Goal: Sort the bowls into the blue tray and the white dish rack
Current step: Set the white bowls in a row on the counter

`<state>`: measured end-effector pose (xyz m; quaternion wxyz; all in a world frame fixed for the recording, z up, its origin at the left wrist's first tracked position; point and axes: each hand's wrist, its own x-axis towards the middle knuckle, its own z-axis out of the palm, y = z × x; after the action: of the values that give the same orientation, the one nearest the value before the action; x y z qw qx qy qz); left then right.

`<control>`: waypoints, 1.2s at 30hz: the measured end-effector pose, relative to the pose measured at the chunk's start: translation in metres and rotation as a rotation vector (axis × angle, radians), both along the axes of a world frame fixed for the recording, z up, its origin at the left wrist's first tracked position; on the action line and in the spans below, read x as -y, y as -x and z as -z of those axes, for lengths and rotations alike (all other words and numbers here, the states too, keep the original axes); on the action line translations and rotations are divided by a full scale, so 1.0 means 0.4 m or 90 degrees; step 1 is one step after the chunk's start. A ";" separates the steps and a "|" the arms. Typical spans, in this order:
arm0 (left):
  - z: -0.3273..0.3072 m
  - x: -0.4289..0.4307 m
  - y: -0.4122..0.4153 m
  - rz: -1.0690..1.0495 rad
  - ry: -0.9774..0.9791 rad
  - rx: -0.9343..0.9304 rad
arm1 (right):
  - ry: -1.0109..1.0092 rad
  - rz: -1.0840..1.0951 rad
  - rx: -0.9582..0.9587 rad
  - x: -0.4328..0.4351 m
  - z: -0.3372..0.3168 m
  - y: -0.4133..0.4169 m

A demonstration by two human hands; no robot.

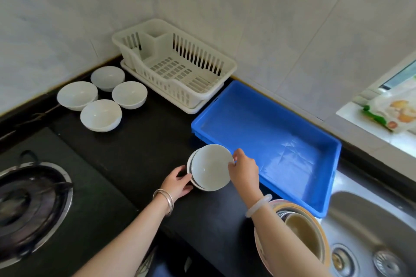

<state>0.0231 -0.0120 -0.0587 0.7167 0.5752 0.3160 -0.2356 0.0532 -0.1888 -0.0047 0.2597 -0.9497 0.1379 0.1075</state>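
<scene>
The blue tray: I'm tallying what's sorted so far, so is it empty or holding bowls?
Empty. The blue tray shows only its bare floor; no bowl sits inside.

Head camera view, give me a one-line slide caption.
Both hands lift stacked white bowls beside the empty blue tray.

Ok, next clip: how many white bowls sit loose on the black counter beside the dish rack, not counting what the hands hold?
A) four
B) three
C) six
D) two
A: four white bowls sit in a cluster on the black counter left of the white dish rack, apart from the stacked bowls held between the left hand and the right hand.
</scene>
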 end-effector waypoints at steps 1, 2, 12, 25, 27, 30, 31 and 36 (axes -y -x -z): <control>-0.003 0.002 -0.002 -0.009 0.015 -0.008 | -0.015 0.012 0.002 0.008 -0.001 -0.001; -0.006 0.006 -0.004 -0.021 0.035 -0.016 | -0.032 0.028 0.005 0.018 -0.004 -0.002; -0.011 0.008 -0.015 -0.089 0.037 -0.046 | -0.169 0.122 0.041 0.082 -0.045 -0.019; -0.072 -0.282 -0.032 -0.317 0.009 -0.017 | -0.351 0.074 -0.012 -0.159 -0.062 -0.181; -0.070 -0.327 -0.036 -0.355 0.013 -0.015 | -0.386 0.078 -0.043 -0.215 -0.054 -0.212; -0.060 -0.382 -0.042 -0.402 0.007 -0.016 | -0.426 0.095 -0.075 -0.293 -0.034 -0.259; -0.054 -0.397 -0.045 -0.414 0.006 -0.017 | -0.432 0.098 -0.083 -0.316 -0.025 -0.274; -0.027 -0.443 -0.059 -0.440 0.008 -0.019 | -0.408 0.099 -0.100 -0.394 0.021 -0.328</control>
<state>0.0466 0.1651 -0.0477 0.7529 0.4264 0.5013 0.0107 0.1844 -0.0312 -0.0130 0.5408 -0.7954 0.1889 0.1980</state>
